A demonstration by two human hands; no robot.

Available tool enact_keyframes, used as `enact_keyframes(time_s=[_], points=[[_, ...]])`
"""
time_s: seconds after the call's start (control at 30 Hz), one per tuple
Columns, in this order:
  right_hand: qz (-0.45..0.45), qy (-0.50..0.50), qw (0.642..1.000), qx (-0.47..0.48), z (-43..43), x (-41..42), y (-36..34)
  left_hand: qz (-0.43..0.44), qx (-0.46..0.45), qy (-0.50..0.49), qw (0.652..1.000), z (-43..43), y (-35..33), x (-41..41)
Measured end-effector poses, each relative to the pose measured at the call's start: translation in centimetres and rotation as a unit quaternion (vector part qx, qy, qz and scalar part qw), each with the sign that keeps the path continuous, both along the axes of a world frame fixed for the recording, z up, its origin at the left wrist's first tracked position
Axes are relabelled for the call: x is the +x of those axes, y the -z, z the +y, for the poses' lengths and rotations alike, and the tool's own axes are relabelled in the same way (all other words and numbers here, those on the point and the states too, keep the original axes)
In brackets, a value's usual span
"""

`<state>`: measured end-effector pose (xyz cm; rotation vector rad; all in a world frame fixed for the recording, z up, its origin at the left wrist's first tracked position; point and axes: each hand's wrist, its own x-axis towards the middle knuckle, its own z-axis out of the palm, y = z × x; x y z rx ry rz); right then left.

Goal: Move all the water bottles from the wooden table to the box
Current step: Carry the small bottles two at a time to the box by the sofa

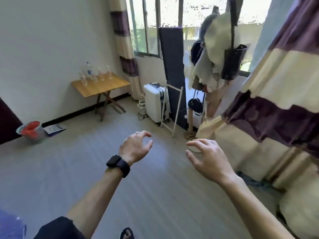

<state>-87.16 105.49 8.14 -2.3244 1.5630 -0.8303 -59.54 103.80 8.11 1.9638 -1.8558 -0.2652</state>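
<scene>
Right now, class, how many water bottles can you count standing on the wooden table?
5, though blur may hide more. All stand along the wall edge of the wooden table: one at the left, a tall blue-labelled one, one just right of it, one next, one farthest right.

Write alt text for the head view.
Both hands, left hand and right hand, reach forward empty and open over a grey floor. Across the room, several water bottles stand on a small wooden table against the wall.

Bright daylight floods through the window [165, 23]; edges warp, blur.
</scene>
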Motion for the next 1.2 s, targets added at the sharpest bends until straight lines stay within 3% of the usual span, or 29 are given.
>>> enact_keyframes(time_s=[0.4, 0.73, 1.2], points=[[0.011, -0.157, 0.987, -0.034, -19.6, 32.8, -2.4, -0.006, -0.002, -0.157, 0.988, -11.6, -1.9, 31.2], [-0.01, -0.199, 0.978, -0.059, -34.2, 49.9, -6.5, -0.027, -0.045, -0.179, 0.982, -23.3, -6.4, 47.2], [-0.011, -0.289, 0.957, -0.035, -61.4, 75.8, -6.0, -0.075, -0.056, -0.279, 0.956, -44.7, -11.2, 71.7]])
